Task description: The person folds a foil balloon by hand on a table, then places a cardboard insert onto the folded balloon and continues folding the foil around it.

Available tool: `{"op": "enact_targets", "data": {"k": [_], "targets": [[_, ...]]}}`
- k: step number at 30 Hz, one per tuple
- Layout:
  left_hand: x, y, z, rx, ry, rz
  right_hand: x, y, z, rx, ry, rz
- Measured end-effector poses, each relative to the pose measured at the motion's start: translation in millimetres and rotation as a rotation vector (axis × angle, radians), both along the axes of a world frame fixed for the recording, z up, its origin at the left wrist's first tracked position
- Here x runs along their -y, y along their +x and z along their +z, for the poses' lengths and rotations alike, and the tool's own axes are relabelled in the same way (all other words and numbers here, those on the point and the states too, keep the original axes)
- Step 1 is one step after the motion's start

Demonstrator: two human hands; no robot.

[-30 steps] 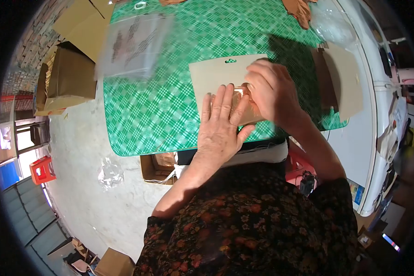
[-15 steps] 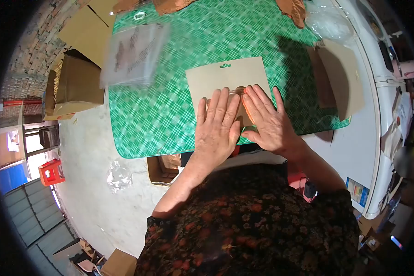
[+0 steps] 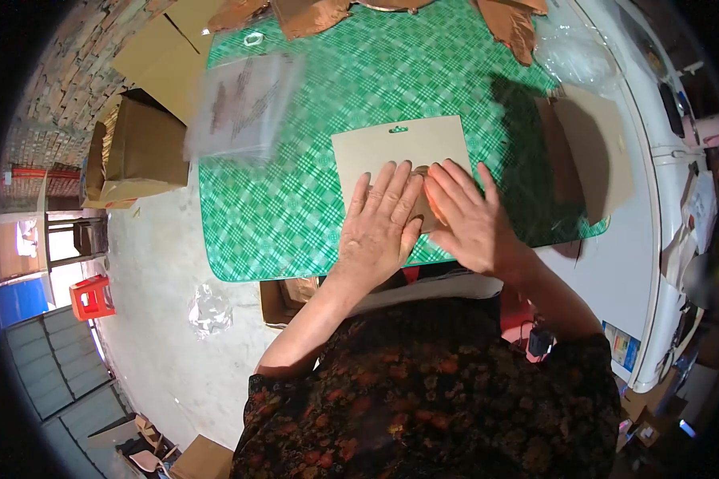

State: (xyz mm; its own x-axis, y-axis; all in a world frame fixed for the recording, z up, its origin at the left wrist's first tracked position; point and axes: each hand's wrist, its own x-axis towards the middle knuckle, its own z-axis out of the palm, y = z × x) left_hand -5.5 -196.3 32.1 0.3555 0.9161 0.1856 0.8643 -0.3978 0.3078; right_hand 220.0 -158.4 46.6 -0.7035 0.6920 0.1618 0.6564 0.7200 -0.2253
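Note:
A beige backing card (image 3: pixel 403 144) with a hang-hole at its top lies on the green checked tablecloth (image 3: pixel 280 219), near the front edge. My left hand (image 3: pixel 378 227) presses flat on the card's left half, fingers stretched out. On its right half rests my right hand (image 3: pixel 471 219), also flat, with the fingers spread. Between the two hands a brownish patch (image 3: pixel 427 211) shows on the card; most of it is covered, and I cannot make out what it is.
Clear plastic bags (image 3: pixel 244 104) lie on the table's left side. Copper-coloured wrapped pieces (image 3: pixel 315 16) sit along the far edge. At the right are brown card sheets (image 3: pixel 595 152) and crumpled clear plastic (image 3: pixel 575 56). An open cardboard box (image 3: pixel 148 152) stands left of the table.
Both hands stay flat on the card, the right one shifting slightly. The whole view has moved a little, so the table appears lower.

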Motion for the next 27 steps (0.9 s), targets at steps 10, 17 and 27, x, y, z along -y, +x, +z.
{"op": "enact_targets", "data": {"k": [10, 17, 27], "targets": [[2.2, -0.1, 2.0, -0.006, -0.009, -0.003, -108.0, -28.9, -5.0, -0.12, 0.127, -0.103], [3.4, -1.4, 0.4, 0.027, 0.0, -0.01, -140.5, -37.5, 0.5, -0.208, -0.18, -0.127], [2.9, -0.4, 1.1, 0.048, -0.005, 0.004, -274.4, -29.9, -1.0, -0.131, 0.181, -0.155]]}}
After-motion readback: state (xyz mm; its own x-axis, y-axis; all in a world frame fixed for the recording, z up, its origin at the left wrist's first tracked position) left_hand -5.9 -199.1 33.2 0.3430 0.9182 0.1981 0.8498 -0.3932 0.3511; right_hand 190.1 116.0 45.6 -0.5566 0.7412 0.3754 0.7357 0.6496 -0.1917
